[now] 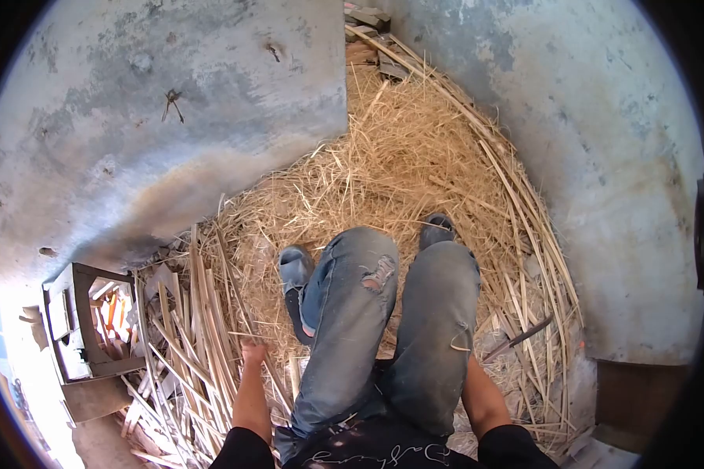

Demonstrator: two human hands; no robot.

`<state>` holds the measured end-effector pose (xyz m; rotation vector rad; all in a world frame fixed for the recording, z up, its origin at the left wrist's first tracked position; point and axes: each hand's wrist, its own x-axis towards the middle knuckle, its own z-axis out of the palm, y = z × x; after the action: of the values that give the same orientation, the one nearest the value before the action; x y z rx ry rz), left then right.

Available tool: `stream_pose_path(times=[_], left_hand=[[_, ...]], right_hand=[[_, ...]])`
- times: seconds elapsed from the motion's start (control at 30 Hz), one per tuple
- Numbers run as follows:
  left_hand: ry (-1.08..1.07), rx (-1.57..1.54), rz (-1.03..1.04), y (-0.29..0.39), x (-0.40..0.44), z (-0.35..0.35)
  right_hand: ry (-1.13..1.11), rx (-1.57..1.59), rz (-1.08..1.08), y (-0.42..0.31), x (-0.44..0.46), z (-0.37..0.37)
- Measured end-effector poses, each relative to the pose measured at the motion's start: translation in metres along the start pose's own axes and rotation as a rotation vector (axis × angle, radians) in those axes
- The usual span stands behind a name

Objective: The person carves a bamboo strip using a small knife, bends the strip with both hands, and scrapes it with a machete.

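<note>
My left hand (253,351) is low beside my left shin, its fingers closed around what looks like a thin bamboo strip. Long pale bamboo strips (203,313) lie in a loose bundle just left of that hand. My right forearm (483,397) runs down past my right thigh, and the hand itself is hidden behind the leg. Close to that hidden hand, a long dark-bladed knife (529,334) points up and to the right. Whether my right hand holds its handle cannot be seen.
Tangled bamboo shavings (414,156) cover the floor around my slippers. More long strips (524,203) curve along the right wall (626,180). A worn wooden frame (94,363) stands at the left by a bright opening. Wood pieces (368,31) are stacked at the far end.
</note>
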<state>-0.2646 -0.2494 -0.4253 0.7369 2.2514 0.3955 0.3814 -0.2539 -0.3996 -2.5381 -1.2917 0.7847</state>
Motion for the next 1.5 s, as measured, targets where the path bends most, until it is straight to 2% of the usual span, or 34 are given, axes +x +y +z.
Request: stream_pose_path(times=[0.07,0.13,0.17,0.23,0.3,0.37,0.4,0.47,0.53,0.57,0.6,0.63,0.73,0.8,0.9,0.93,0.97,1.03,1.17,1.27,1.5], left_hand=[[-0.07,0.019,-0.004,0.018,-0.021,-0.015],[-0.211,0.062,-0.01,0.012,-0.02,-0.012],[-0.214,0.064,-0.012,0.009,-0.019,-0.006],[-0.238,0.328,0.077,0.014,-0.025,0.001],[-0.316,0.265,0.103,0.017,-0.034,0.004],[-0.216,0.634,0.241,0.028,-0.038,-0.001],[0.007,0.552,-0.094,0.058,-0.064,-0.013],[0.147,0.489,-0.317,0.081,-0.062,-0.048],[0.245,0.53,-0.464,0.034,-0.02,-0.064],[0.195,0.54,-0.55,0.026,-0.015,-0.082],[0.153,0.445,-0.574,0.004,-0.002,-0.093],[0.154,0.474,-0.561,-0.074,0.054,-0.088],[0.087,0.484,-0.581,-0.036,0.023,-0.104],[0.176,0.528,-0.528,-0.015,0.007,-0.107],[0.18,0.396,-0.419,-0.055,0.026,-0.099],[0.18,0.398,-0.14,-0.048,0.006,-0.092],[0.18,0.396,-0.141,-0.036,-0.01,-0.081],[0.37,0.43,0.173,-0.022,-0.03,-0.061],[0.315,0.198,0.329,0.016,-0.048,-0.032],[0.259,-0.154,0.598,0.072,-0.069,-0.019],[0.066,-0.019,0.746,0.174,-0.126,-0.035]], right_hand=[[-0.033,0.012,0.031,-0.005,-0.01,-0.003],[-0.055,0.029,0.059,-0.012,-0.02,-0.004],[-0.062,0.036,0.067,-0.016,-0.022,-0.003],[-0.073,0.047,0.074,-0.024,-0.026,0.0],[-0.079,0.064,0.075,-0.032,-0.029,0.0],[-0.088,0.063,0.073,-0.033,-0.031,0.001],[-0.09,0.062,0.079,-0.031,-0.032,0.001],[-0.092,0.052,0.092,-0.023,-0.033,-0.001],[-0.092,0.043,0.109,-0.016,-0.036,-0.005],[-0.089,0.036,0.118,-0.012,-0.036,-0.008],[-0.085,0.034,0.128,-0.01,-0.038,-0.01],[-0.084,0.035,0.136,-0.009,-0.039,-0.012],[-0.08,0.036,0.157,-0.005,-0.042,-0.012],[-0.081,0.035,0.163,-0.008,-0.042,-0.011],[-0.086,0.037,0.166,-0.009,-0.042,-0.008],[-0.087,0.04,0.164,-0.01,-0.041,-0.007],[-0.09,0.042,0.165,-0.011,-0.041,-0.006],[-0.089,0.047,0.166,-0.016,-0.042,-0.007],[-0.09,0.049,0.163,-0.016,-0.042,-0.005],[-0.091,0.051,0.163,-0.016,-0.042,-0.005],[-0.09,0.071,0.155,-0.014,-0.039,-0.001]])
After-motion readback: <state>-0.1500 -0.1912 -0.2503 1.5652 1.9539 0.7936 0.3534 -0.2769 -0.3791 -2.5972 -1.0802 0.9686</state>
